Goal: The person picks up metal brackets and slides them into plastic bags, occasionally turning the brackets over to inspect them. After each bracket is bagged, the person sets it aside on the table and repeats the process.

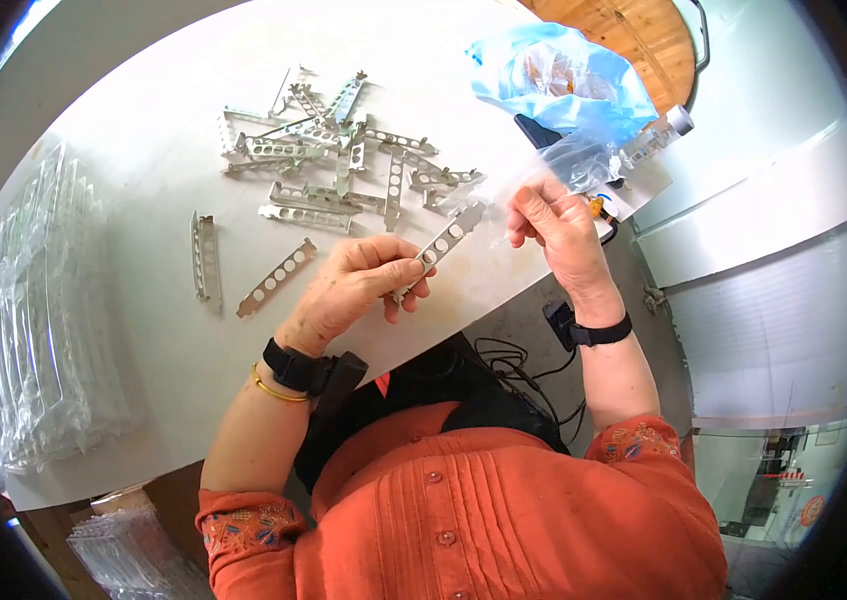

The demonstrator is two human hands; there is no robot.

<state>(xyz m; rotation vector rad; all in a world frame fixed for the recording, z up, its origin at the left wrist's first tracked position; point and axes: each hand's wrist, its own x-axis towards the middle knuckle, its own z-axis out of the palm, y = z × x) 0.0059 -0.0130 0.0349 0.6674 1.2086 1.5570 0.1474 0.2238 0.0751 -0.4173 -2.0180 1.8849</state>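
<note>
Bracket (441,248) is hovering over the table's (144,330) near edge, my left hand (354,290) pinching its lower end while my right hand (556,222) is pinching the clear bag (519,185); I'm holding the mouth open, feeding it in straight.

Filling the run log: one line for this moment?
left hand: holds bracket | right hand: holds clear bag | loose brackets on table

1. The left hand (359,285) covers the near end of the metal bracket (441,245).
2. The clear bag (554,165) at the right hand (554,225) is too faint to outline.
3. The blue bag (559,85) hides its contents.
</note>
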